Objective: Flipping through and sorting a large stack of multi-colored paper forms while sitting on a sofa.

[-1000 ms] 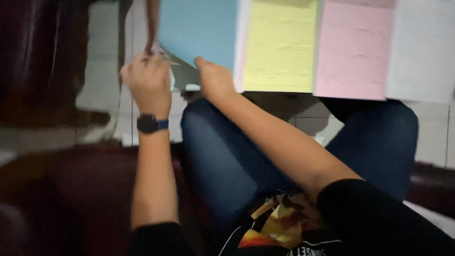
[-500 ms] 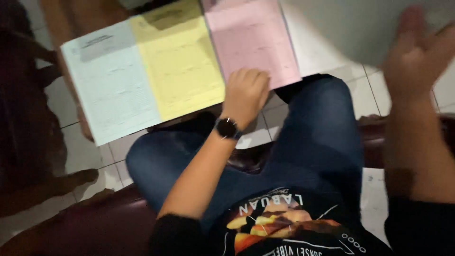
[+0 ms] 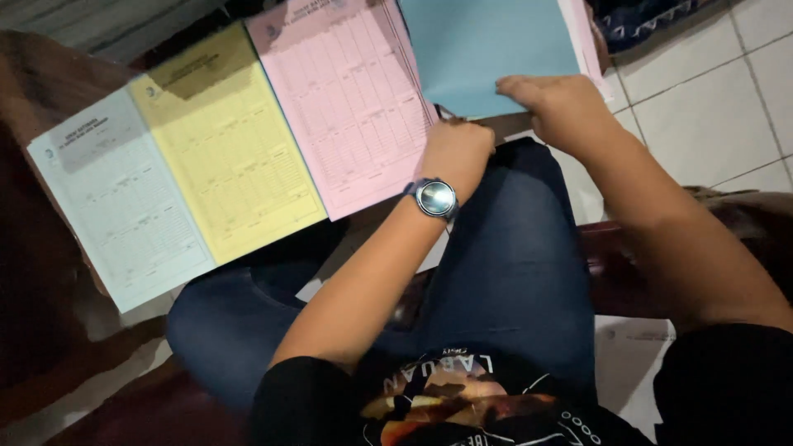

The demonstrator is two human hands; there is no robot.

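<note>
- Head view: sorting coloured form sheets on the lap; left hand curled at the lower corner of the pink sheet, what it pinches hidden.
- Right hand lies flat, fingers together, on the blue sheet, pressing its lower edge.
- Judged next: the blue sheet needs lining up beside the pink one, yellow sheet further left.

Layout of forms, hands and knees, head view.
Four form sheets lie edge to edge in a row on the table, running from 8 o'clock to 1 o'clock. The left hand rests at the near edge of the third sheet. The right hand, at its 2 o'clock, lies on the fourth sheet. The knees lie below the sheets at 6 o'clock, over the tiled floor.
</note>
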